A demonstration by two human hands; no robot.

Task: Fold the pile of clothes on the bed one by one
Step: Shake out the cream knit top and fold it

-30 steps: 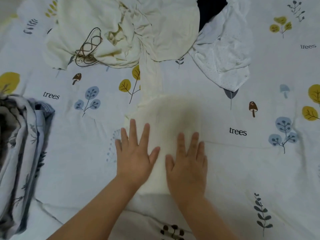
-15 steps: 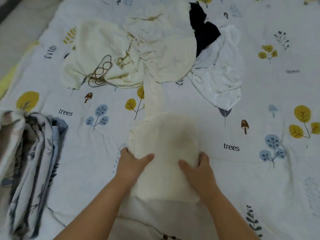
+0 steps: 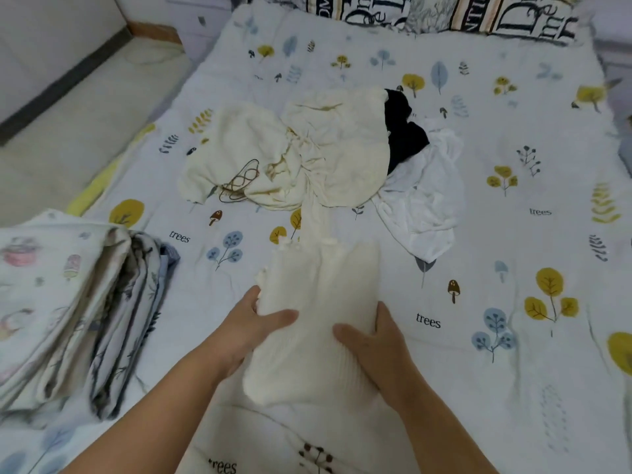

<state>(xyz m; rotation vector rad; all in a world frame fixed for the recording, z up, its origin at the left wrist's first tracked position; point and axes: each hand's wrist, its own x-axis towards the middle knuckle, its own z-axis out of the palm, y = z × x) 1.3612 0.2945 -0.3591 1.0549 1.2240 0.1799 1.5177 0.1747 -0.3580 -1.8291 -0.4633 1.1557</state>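
A folded cream knit garment (image 3: 318, 302) lies in front of me on the printed bedsheet (image 3: 478, 268). My left hand (image 3: 253, 323) grips its left edge, thumb on top and fingers tucked underneath. My right hand (image 3: 372, 343) grips its right edge the same way, and the near end is raised a little off the sheet. Behind it sits the unfolded pile: a crumpled cream garment (image 3: 307, 155) with a brown cord, a black piece (image 3: 403, 131) and a white garment (image 3: 424, 200).
A stack of folded printed fabric (image 3: 75, 302) lies at the left edge of the bed. Lettered pillows (image 3: 444, 12) line the head of the bed. The floor (image 3: 68, 114) shows beyond the bed's left side.
My hands went from pressing flat on the folded cream garment to gripping its two sides and lifting it slightly. The view has tilted up, showing more of the bed.
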